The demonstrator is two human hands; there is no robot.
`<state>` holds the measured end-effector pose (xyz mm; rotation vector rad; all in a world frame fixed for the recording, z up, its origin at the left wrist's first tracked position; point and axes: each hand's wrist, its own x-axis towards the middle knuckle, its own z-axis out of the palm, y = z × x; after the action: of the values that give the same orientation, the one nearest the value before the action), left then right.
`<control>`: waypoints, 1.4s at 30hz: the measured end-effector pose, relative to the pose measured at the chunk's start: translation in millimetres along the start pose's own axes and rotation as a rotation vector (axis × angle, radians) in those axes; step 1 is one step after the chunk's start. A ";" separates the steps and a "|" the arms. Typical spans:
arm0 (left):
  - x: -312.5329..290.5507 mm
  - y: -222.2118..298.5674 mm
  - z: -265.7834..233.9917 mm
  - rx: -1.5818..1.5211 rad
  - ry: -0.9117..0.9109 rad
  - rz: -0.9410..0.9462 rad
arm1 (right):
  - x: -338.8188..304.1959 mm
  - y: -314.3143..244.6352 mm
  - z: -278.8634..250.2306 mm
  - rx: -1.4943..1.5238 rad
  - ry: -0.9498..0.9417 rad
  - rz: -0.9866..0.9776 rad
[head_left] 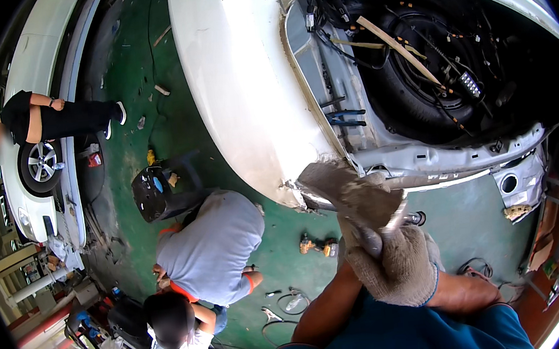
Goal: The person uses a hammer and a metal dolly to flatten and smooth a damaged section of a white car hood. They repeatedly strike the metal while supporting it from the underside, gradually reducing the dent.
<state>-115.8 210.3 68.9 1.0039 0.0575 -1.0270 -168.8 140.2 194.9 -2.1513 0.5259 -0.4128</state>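
My right hand (402, 270), in a knitted work glove, is closed around the lower end of a worn grey metal tool (350, 194) with a broad, flat, blade-like shape. I cannot make out its exact kind. Its far end lies over the rear corner of a white car body (235, 77), by the edge of the open trunk. My left hand (349, 239), gloved too, is behind the tool and the right hand. Its fingers are mostly hidden, so its grip does not show.
The open trunk holds a spare tire (387, 95), loose wiring and a wooden stick (399, 51). A cordless drill (309, 244) lies on the green floor. One person in grey (215, 242) bends down at left, close to another; a third stands by a white car.
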 end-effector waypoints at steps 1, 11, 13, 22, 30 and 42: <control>2.5 12.4 15.1 -0.105 -0.009 -0.005 | 0.8 3.0 -2.1 -0.037 -0.030 -0.016; 2.7 24.6 22.1 -0.146 -0.113 0.036 | 4.2 3.7 -4.6 -0.232 -0.111 -0.152; 3.7 27.6 26.9 -0.143 -0.088 0.017 | 2.5 3.6 -6.8 -0.234 -0.109 -0.133; 12.3 -5.6 10.5 0.303 -0.008 0.262 | -12.1 18.8 -27.7 0.145 -0.104 0.045; 4.8 13.1 29.8 -0.069 0.140 0.018 | -15.0 19.4 -46.3 1.089 -0.195 0.757; 6.1 -13.5 34.8 0.353 0.073 0.185 | -36.5 46.0 -78.1 1.079 -0.130 0.831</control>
<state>-135.9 179.4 77.0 1.3411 -0.1590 -0.8461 -246.7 81.4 198.8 -0.8103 0.8165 -0.0352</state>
